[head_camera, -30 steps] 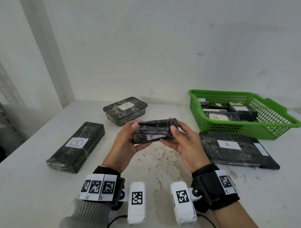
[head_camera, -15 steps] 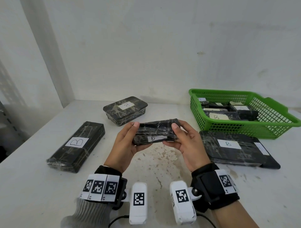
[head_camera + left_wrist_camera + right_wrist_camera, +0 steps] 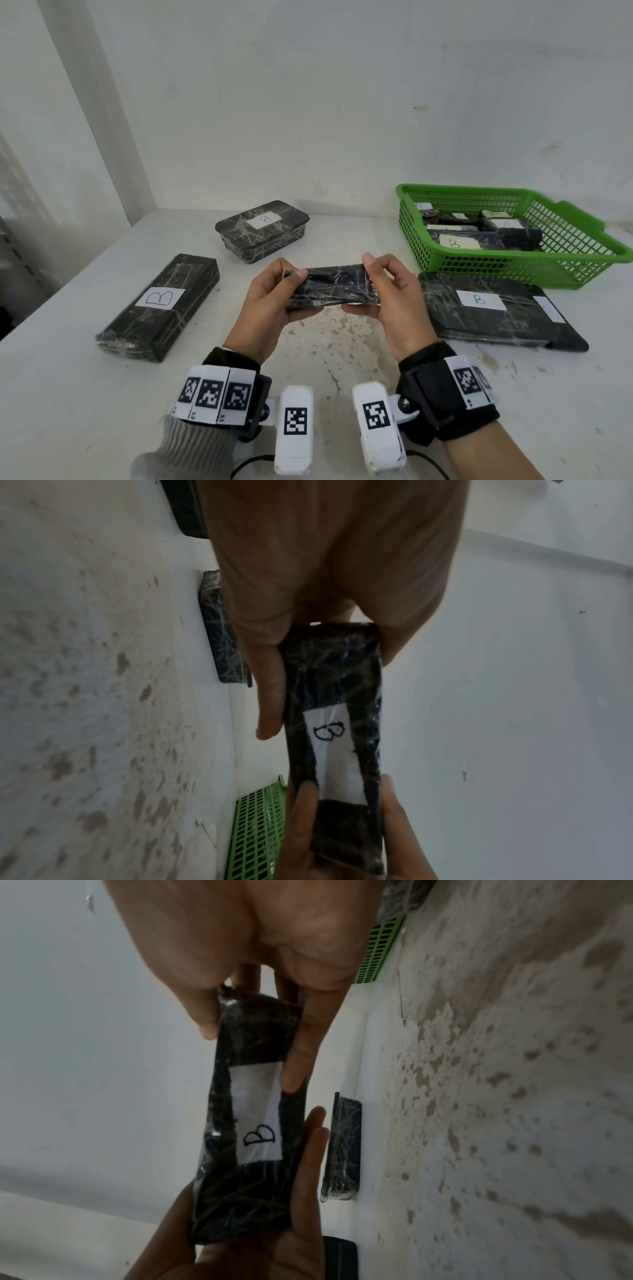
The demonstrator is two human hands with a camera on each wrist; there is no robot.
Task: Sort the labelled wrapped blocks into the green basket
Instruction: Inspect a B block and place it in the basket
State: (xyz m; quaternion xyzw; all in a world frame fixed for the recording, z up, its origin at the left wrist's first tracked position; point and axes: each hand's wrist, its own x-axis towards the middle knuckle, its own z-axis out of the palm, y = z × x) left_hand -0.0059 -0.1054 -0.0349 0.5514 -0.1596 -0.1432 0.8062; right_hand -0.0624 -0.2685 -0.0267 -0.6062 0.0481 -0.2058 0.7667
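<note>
A small wrapped block [image 3: 334, 286] is held above the tabletop [image 3: 68, 394], to the left of the green basket [image 3: 507, 267] and nearer the camera. Its left end is pinched by the left hand [image 3: 274, 301], its right end by the right hand [image 3: 394, 301], thumb on top and fingers [image 3: 270, 696] curled beneath in each case. A white label marked "B" [image 3: 330, 731] is seen on its underside in both wrist views. Several labelled blocks [image 3: 455, 241] are lying inside the green basket. A flat block [image 3: 479, 308] is resting just in front of the basket, while a long block [image 3: 161, 305] and a boxy block [image 3: 262, 229] are lying well to its left.
</note>
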